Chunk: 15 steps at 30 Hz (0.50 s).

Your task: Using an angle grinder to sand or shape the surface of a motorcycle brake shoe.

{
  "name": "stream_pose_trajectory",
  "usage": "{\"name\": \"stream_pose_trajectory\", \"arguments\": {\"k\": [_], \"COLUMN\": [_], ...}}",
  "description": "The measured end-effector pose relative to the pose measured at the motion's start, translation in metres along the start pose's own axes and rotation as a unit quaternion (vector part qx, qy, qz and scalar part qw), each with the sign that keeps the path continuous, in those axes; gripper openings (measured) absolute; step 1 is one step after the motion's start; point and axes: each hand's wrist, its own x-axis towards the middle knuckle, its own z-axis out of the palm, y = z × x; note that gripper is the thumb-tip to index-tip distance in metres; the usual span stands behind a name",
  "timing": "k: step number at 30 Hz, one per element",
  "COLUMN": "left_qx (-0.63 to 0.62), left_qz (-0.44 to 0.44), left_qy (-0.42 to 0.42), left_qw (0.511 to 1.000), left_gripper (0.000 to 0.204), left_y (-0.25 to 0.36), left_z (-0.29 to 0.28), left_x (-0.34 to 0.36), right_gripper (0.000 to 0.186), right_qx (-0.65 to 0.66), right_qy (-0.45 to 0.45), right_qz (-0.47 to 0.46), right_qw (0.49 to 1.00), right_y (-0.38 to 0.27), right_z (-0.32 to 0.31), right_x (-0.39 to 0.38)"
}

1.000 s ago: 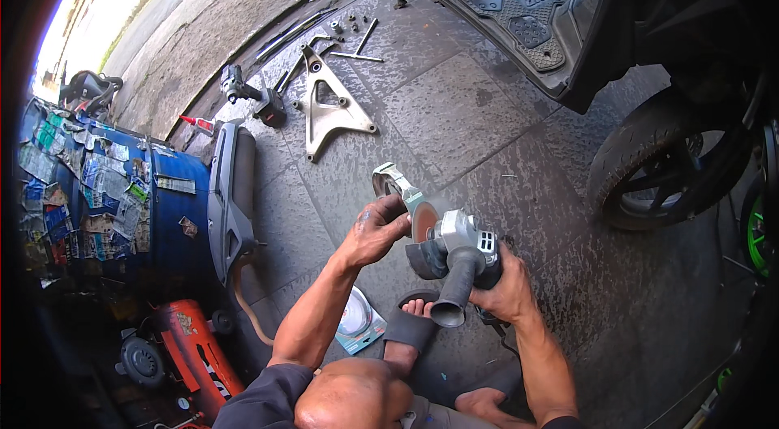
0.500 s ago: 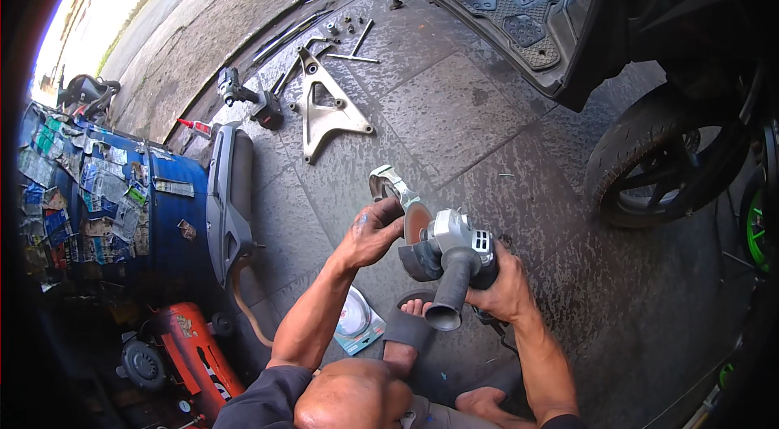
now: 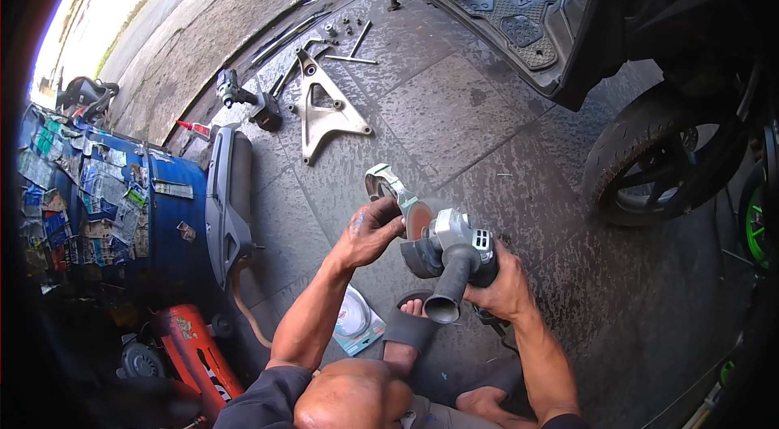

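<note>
My right hand [image 3: 505, 287] is wrapped round the body of an angle grinder [image 3: 454, 228]. Its black side handle [image 3: 450, 287] points down toward me, and no hand is on it. A reddish-brown disc [image 3: 418, 220] stands on edge at the grinder's left, partly covered by the dark guard [image 3: 419, 258]. With the fingers of my left hand [image 3: 369, 236] closed on it, a curved, pale metal piece with a ring-like end [image 3: 391, 176] is held up against the disc's far left edge. Whether they touch is hard to tell. My fingers hide the piece's lower part.
On the tiles beyond lie a triangular metal bracket [image 3: 320, 109], a cordless impact wrench [image 3: 247, 99] and a T-shaped wrench [image 3: 355, 54]. A scooter [image 3: 519, 23] and a wheel [image 3: 649, 165] stand right. Left are a blue drum [image 3: 174, 202], an exhaust [image 3: 234, 194] and a red tank [image 3: 191, 348].
The metal piece has shifted slightly up and left with my left hand. The grinder has tilted a little and its side handle sits slightly further left. Both grips stay the same.
</note>
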Motion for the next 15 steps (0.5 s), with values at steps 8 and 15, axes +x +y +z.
{"name": "stream_pose_trajectory", "arguments": {"k": [8, 15], "left_qx": [-0.027, 0.009], "left_qz": [-0.018, -0.017], "left_qy": [-0.01, -0.007], "left_qw": [0.999, 1.0], "left_gripper": [0.031, 0.029], "left_y": [0.0054, 0.0022], "left_z": [-0.0002, -0.0018], "left_x": [-0.0014, -0.0014], "right_gripper": [0.069, 0.068], "right_qx": [-0.005, -0.008], "right_qy": [-0.004, -0.003], "right_qz": [0.008, 0.0], "right_qw": [1.0, 1.0], "right_y": [-0.0048, -0.0039], "right_z": [-0.0039, -0.0052], "right_x": [0.0, 0.0006]}}
